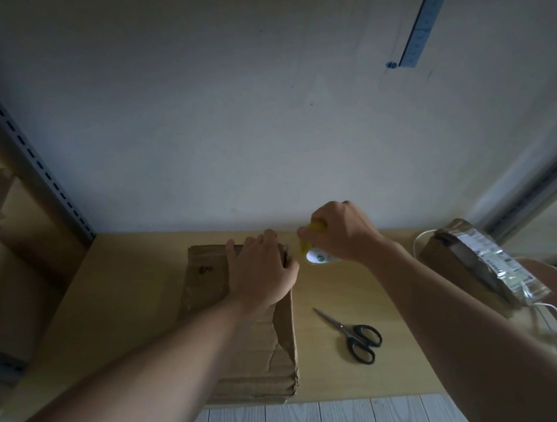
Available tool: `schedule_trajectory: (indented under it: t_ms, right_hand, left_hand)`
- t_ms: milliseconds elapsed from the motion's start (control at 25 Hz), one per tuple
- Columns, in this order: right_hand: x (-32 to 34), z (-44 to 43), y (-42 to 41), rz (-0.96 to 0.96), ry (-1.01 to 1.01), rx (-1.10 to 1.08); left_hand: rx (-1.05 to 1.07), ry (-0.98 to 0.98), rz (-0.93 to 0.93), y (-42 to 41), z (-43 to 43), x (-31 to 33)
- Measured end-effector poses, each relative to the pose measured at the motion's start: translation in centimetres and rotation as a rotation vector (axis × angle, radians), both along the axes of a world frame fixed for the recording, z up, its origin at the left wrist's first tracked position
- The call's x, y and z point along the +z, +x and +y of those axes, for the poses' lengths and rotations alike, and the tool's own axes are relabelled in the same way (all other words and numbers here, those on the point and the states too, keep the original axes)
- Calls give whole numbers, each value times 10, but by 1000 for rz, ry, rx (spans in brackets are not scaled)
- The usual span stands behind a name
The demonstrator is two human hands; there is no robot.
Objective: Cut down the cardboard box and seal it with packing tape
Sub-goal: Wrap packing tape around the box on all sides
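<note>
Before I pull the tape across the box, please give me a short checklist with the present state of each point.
1. Left hand holds the cardboard box at its far end: ok.
2. Right hand grips the tape roll: ok.
3. Tape end stuck to the box: cannot tell, the hands hide it.
4. Box top flat: not ok, creased and ragged near the front.
5. Scissors on the table, apart from the box: ok.
</note>
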State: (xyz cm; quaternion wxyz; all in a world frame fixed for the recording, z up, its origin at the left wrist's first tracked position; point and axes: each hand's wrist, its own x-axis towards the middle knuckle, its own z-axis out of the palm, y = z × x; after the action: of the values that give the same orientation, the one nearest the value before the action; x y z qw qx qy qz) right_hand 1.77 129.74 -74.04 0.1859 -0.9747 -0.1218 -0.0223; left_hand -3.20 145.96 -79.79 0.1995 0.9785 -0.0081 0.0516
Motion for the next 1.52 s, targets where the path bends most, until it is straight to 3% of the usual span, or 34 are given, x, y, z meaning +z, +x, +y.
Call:
schedule_trajectory:
  t_ms: [240,360,520,800,1200,1400,1520]
  right_hand:
    - [-11,-11,-7,19,-15,23]
    - [-19,-35,-4,-7,13,-84]
    - [-41,-44,-10,100,23,-59]
    - [-57,-42,-10,56,108,-126]
    - [-74,1,-30,82,-135,-89]
    - [-79,20,-33,110,21,-148]
    - [-71,30,-33,81,194,-185]
  left_hand:
    - [-16,86,-20,0,4,-11]
    - [6,83,-19,1,7,-10]
    - [-7,90,-1,3,10,-10]
    - [-53,98,36,4,12,-8]
    - [-74,4,28,-4,15,-5]
    - [-82,-52,16,-5,30,5]
    - [-58,-221,-21,-4,57,17]
